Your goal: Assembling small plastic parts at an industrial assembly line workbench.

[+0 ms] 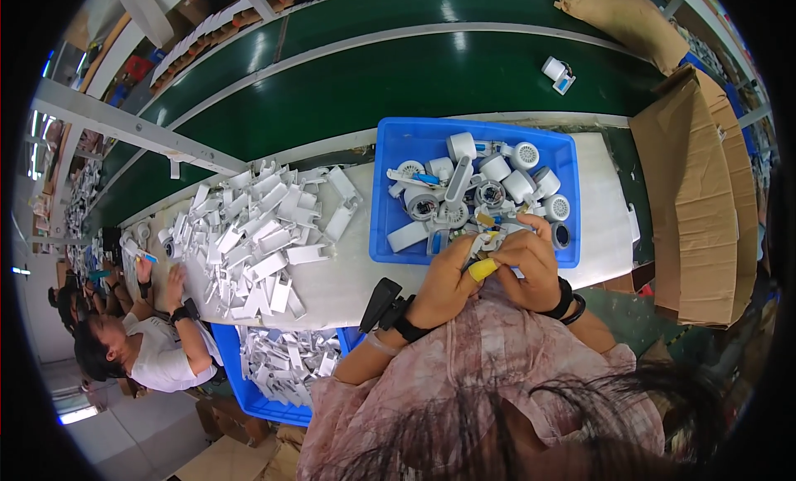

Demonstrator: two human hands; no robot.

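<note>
My left hand (445, 284) and my right hand (531, 268) meet over the near edge of a blue bin (381, 195). Between their fingertips is a small white part (485, 245), mostly hidden by the fingers; its exact kind cannot be made out. Both hands are closed on it. A yellow covering (482, 269) wraps the tip of a digit, seemingly my left thumb. Inside the bin lie many white cylindrical housings (519, 185), some with vented ends and others showing wires inside. A long white handle-like piece (458, 181) rests among them.
White plastic shells (265, 232) are heaped on the pale table (356, 269) to the left. Below it, another blue bin (249, 390) holds more shells. A green conveyor (365, 83) carries one white assembly (558, 73). A cardboard box (692, 207) stands right; a co-worker (166, 348) sits left.
</note>
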